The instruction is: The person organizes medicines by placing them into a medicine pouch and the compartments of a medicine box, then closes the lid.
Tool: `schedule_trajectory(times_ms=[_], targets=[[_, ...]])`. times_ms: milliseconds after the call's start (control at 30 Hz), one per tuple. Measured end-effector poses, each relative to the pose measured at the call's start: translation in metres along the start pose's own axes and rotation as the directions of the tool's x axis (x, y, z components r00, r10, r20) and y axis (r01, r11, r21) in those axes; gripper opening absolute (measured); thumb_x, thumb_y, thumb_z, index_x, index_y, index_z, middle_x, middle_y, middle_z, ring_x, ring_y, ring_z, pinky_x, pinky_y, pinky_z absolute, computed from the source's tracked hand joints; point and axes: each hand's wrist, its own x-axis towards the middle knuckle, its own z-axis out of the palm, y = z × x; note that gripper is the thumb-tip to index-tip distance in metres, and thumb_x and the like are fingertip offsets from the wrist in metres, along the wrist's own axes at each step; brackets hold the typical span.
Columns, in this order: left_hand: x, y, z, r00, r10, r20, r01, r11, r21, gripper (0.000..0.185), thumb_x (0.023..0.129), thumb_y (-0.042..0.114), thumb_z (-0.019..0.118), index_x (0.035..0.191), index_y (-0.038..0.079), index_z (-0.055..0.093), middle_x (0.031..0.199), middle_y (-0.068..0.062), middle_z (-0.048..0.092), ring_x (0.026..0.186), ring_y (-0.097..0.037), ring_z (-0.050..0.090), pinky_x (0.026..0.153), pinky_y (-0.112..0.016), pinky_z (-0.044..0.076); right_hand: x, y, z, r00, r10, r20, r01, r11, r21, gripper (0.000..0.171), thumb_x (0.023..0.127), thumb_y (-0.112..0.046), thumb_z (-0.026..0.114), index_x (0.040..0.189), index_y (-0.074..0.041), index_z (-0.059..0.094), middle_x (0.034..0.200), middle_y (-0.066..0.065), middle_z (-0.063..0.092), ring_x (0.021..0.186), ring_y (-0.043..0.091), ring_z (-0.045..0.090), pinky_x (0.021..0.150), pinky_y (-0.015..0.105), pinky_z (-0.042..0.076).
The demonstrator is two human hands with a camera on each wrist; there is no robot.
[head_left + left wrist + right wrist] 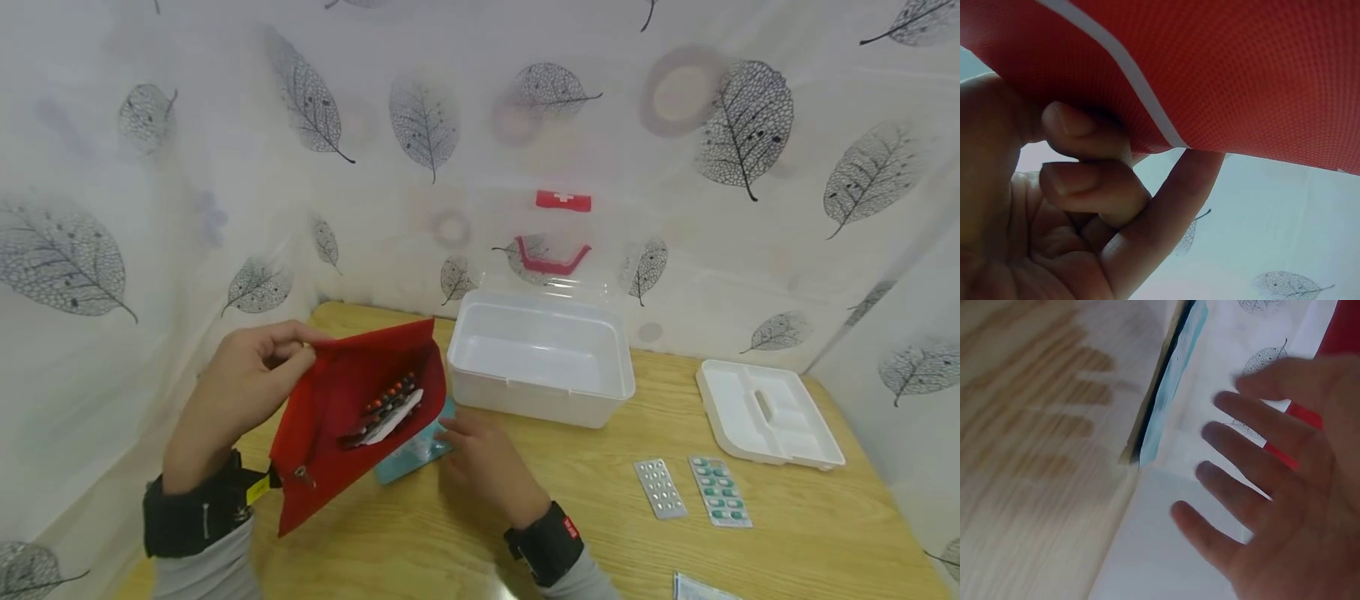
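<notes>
Left hand (243,375) held a red fabric pouch (352,417) up above the desk (600,517), pinching its upper corner between thumb and curled fingers (1094,181). Pouch hung tilted, mouth open toward the camera, zipper pull dangling at the lower edge; fine mesh weave and a thin white stripe showed in the left wrist view. Inside lay blister packs (386,408), one with orange-red pills, one white.

Right hand (487,458) rested below the pouch, fingers (1254,431) spread and straight, gripping nothing, tips at a light-blue packet (414,450) lying on the desk.

Behind: open white plastic box (542,354), red-handled lid raised. Right: white divided tray (768,414), two blister packs (690,489).
</notes>
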Motion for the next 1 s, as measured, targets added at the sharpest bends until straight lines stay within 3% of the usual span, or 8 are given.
schedule_trajectory(times_ms=[133, 267, 433, 567, 667, 733, 800, 1000], targets=[[0.0009, -0.0003, 0.0027, 1.0, 0.018, 0.012, -0.018, 1.0, -0.005, 0.024, 0.099, 0.012, 0.053, 0.111, 0.007, 0.074, 0.075, -0.002, 0.07, 0.063, -0.014, 0.058, 0.055, -0.027, 0.042, -0.0044, -0.0057, 0.0011, 0.991, 0.017, 0.133, -0.012, 0.999, -0.04, 0.036, 0.091, -0.021, 0.073, 0.126, -0.018, 0.072, 0.139, 0.0, 0.064, 0.14, 0.024, 0.05, 0.105, 0.049, 0.046], [0.0018, 0.0001, 0.0039, 0.999, 0.024, 0.025, -0.024, 1.0, -0.002, 0.024, 0.1, 0.011, 0.053, 0.11, 0.007, 0.074, 0.068, -0.002, 0.066, 0.07, -0.016, 0.063, 0.061, -0.027, 0.047, -0.0057, -0.0086, 0.0032, 0.981, 0.032, 0.189, -0.022, 0.998, -0.051, 0.048, 0.093, -0.022, 0.07, 0.14, -0.021, 0.063, 0.146, -0.001, 0.059, 0.144, 0.024, 0.045, 0.111, 0.051, 0.041], [0.0021, 0.0017, 0.0046, 0.999, 0.021, 0.045, -0.021, 1.0, -0.002, 0.024, 0.098, 0.009, 0.053, 0.11, 0.007, 0.074, 0.077, -0.001, 0.072, 0.073, -0.016, 0.066, 0.062, -0.027, 0.049, -0.0099, -0.0088, 0.0056, 0.962, 0.05, 0.267, -0.041, 0.998, -0.041, 0.052, 0.094, -0.022, 0.068, 0.145, -0.024, 0.057, 0.147, 0.0, 0.057, 0.144, 0.028, 0.045, 0.113, 0.053, 0.037], [0.0024, 0.0023, 0.0053, 0.998, 0.025, 0.059, -0.026, 1.0, 0.005, 0.023, 0.098, 0.009, 0.053, 0.11, 0.007, 0.074, 0.081, -0.002, 0.074, 0.073, -0.015, 0.067, 0.062, -0.027, 0.049, -0.0097, -0.0068, 0.0061, 0.979, 0.032, 0.203, -0.024, 0.999, -0.041, 0.04, 0.088, -0.017, 0.074, 0.128, -0.02, 0.07, 0.116, -0.003, 0.069, 0.116, 0.018, 0.06, 0.103, 0.044, 0.047], [0.0021, 0.0027, 0.0055, 0.998, 0.019, 0.062, -0.019, 1.0, 0.011, 0.024, 0.098, 0.009, 0.053, 0.111, 0.008, 0.074, 0.085, -0.003, 0.076, 0.07, -0.016, 0.065, 0.059, -0.028, 0.047, -0.0077, -0.0052, 0.0053, 0.987, 0.029, 0.16, -0.027, 1.0, -0.013, 0.035, 0.082, -0.012, 0.081, 0.117, -0.017, 0.075, 0.094, -0.006, 0.059, 0.088, 0.008, 0.054, 0.086, 0.029, 0.05], [0.002, 0.0031, 0.0057, 0.998, 0.016, 0.064, -0.017, 1.0, 0.01, 0.025, 0.097, 0.009, 0.053, 0.111, 0.008, 0.074, 0.09, -0.005, 0.077, 0.07, -0.016, 0.065, 0.057, -0.028, 0.047, -0.007, -0.0044, 0.0043, 0.984, 0.046, 0.171, -0.05, 0.999, 0.015, 0.039, 0.079, -0.008, 0.083, 0.117, -0.016, 0.075, 0.093, -0.005, 0.056, 0.084, 0.007, 0.052, 0.078, 0.022, 0.048], [0.0021, 0.0035, 0.0061, 0.998, 0.015, 0.068, -0.015, 1.0, 0.008, 0.026, 0.097, 0.009, 0.053, 0.112, 0.008, 0.074, 0.091, -0.006, 0.078, 0.069, -0.016, 0.065, 0.056, -0.028, 0.047, -0.0069, -0.004, 0.003, 0.98, 0.062, 0.187, -0.067, 0.997, 0.023, 0.043, 0.079, -0.007, 0.084, 0.12, -0.016, 0.075, 0.1, -0.004, 0.059, 0.087, 0.008, 0.056, 0.077, 0.02, 0.049], [0.003, 0.0037, 0.0058, 0.996, 0.004, 0.088, -0.004, 1.0, 0.008, 0.027, 0.098, 0.01, 0.052, 0.112, 0.008, 0.074, 0.095, -0.008, 0.078, 0.072, -0.017, 0.067, 0.058, -0.029, 0.05, -0.0079, -0.0022, 0.0004, 0.972, 0.08, 0.223, -0.085, 0.996, 0.015, 0.046, 0.081, -0.006, 0.08, 0.126, -0.015, 0.072, 0.129, 0.004, 0.067, 0.12, 0.019, 0.062, 0.098, 0.031, 0.052]])
